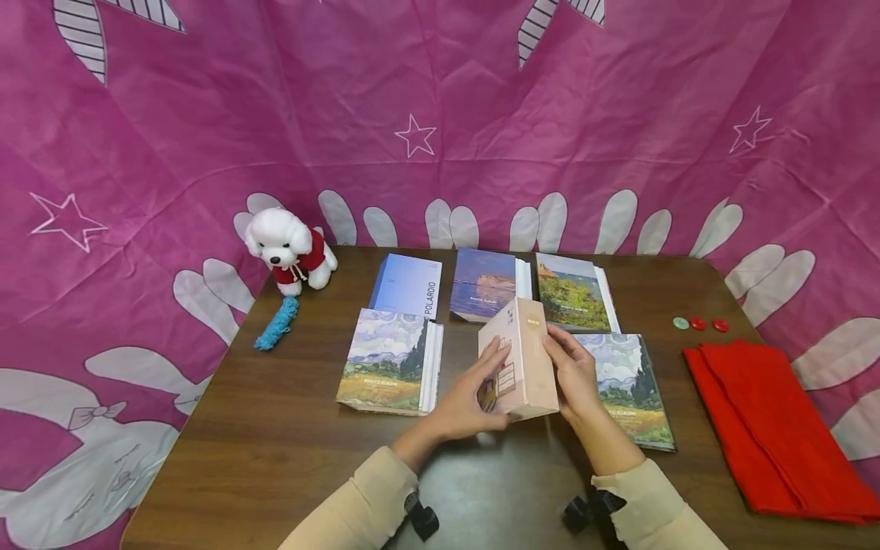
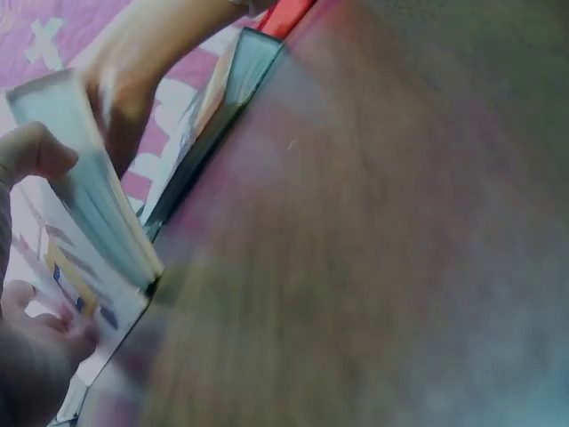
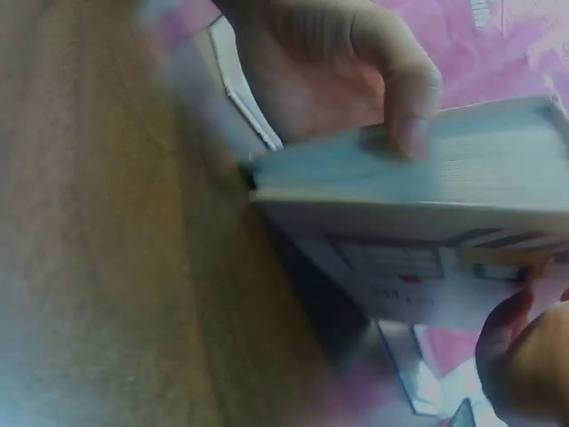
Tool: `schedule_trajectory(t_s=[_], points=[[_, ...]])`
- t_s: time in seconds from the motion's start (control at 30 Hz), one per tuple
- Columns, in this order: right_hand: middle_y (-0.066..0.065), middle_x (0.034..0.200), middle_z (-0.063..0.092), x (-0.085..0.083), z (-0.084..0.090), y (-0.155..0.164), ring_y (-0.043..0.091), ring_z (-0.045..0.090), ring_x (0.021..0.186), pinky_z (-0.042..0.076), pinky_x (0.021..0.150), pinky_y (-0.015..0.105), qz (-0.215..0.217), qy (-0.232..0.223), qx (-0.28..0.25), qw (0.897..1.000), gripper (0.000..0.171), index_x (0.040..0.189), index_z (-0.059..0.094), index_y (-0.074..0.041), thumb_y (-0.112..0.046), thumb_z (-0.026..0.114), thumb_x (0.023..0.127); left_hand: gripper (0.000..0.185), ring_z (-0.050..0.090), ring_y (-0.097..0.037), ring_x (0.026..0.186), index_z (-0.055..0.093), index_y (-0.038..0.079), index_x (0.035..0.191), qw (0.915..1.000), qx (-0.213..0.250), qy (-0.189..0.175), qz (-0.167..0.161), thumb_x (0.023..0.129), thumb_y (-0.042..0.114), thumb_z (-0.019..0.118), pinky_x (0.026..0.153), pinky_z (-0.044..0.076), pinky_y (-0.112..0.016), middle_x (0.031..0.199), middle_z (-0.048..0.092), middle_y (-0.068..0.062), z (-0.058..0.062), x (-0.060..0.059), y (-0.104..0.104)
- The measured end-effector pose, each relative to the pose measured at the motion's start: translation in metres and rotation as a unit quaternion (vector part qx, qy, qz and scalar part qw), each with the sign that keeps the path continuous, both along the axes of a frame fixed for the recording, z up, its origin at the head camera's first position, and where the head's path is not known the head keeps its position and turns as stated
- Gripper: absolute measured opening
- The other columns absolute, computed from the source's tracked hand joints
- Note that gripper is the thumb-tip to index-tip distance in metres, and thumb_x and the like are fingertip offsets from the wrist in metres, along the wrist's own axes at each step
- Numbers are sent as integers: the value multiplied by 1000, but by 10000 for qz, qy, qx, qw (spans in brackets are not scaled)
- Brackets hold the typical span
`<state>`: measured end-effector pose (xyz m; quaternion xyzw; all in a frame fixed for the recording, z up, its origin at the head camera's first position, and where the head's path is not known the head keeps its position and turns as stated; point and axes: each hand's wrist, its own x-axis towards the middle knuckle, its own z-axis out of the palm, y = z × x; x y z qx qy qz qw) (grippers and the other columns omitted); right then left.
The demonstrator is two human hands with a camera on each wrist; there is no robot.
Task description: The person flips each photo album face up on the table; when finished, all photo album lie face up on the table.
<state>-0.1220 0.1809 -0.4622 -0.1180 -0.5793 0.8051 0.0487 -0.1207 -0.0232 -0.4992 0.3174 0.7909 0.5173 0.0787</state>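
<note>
A thick pale pink photo album with a building-like drawing on its cover is held tilted above the table between both hands. My left hand grips its left side, fingers spread on the drawn cover. My right hand holds its right side, fingertips by the spine. White page edges of the album show in the left wrist view. Beside my right wrist lies a landscape photo album. A similar landscape album lies left of my left hand.
Behind are a blue Polaroid album, a sea-cliff album and a garden album. A white toy dog and blue yarn sit at left. At right are red cloth and several small discs.
</note>
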Motion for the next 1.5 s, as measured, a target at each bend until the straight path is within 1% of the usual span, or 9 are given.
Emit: schedule_trajectory(t_s=[0.17,0.33,0.47,0.67,0.83,1.03,1.2,1.33,1.5], points=[[-2,109,62,2,5,-3,11,63,91,57,72,24,75,426,312,9986,35,133,62,-10,-29,60,103,113,23,-21,151,20,25,163,9957,882,-219,-194,70,1,79,118,29,-40,169,12,3,3,2,7],[-5,112,60,2,10,-8,11,57,102,52,82,23,163,661,394,9969,42,142,55,-5,-27,55,106,110,32,-27,148,17,13,163,9757,2025,-671,-493,73,-16,73,113,37,-39,167,22,-9,6,2,12],[-5,113,58,-1,10,-11,11,53,107,48,87,22,279,633,552,9961,46,147,48,0,-19,54,106,108,33,-30,147,15,12,163,9682,2371,-653,-461,75,-17,71,112,40,-38,167,20,-11,11,1,10],[7,142,47,-7,0,-11,18,45,127,41,103,31,651,-64,981,9930,54,154,37,-3,-21,54,106,99,25,-33,150,25,3,160,9759,2150,41,-365,75,-12,73,110,43,-41,170,4,-12,22,-2,2],[19,155,34,-11,-8,-11,30,34,141,31,116,47,962,-409,1141,9879,62,155,32,-4,-26,59,104,86,23,-36,150,40,-2,153,9832,1779,362,-206,76,-7,78,107,46,-36,169,9,-14,26,-3,-7],[18,154,39,-13,-17,-11,30,37,140,37,109,39,1019,-619,1327,9840,58,152,37,-5,-21,62,102,88,26,-42,148,38,-8,151,9823,1871,11,-46,74,-13,80,108,44,-42,166,15,-22,19,-2,-17],[15,157,39,-11,-20,-10,27,37,144,40,104,28,861,-509,1774,9790,57,152,38,-4,-13,63,101,94,29,-31,149,40,5,155,9921,1206,-123,331,74,1,88,116,33,-44,165,25,-11,15,2,-25],[15,162,32,-10,-21,-11,26,29,149,33,116,38,929,-461,1980,9747,61,154,36,-4,-10,64,100,99,25,-27,151,36,9,158,9967,622,-248,461,74,8,88,120,26,-43,167,23,-8,13,5,-33],[19,164,26,-10,-22,-14,30,20,153,21,123,44,1234,-463,2449,9606,61,153,38,-4,-16,65,100,101,14,-31,153,23,-1,159,9925,690,-970,272,76,3,81,119,24,-44,168,5,-18,12,8,-40]])
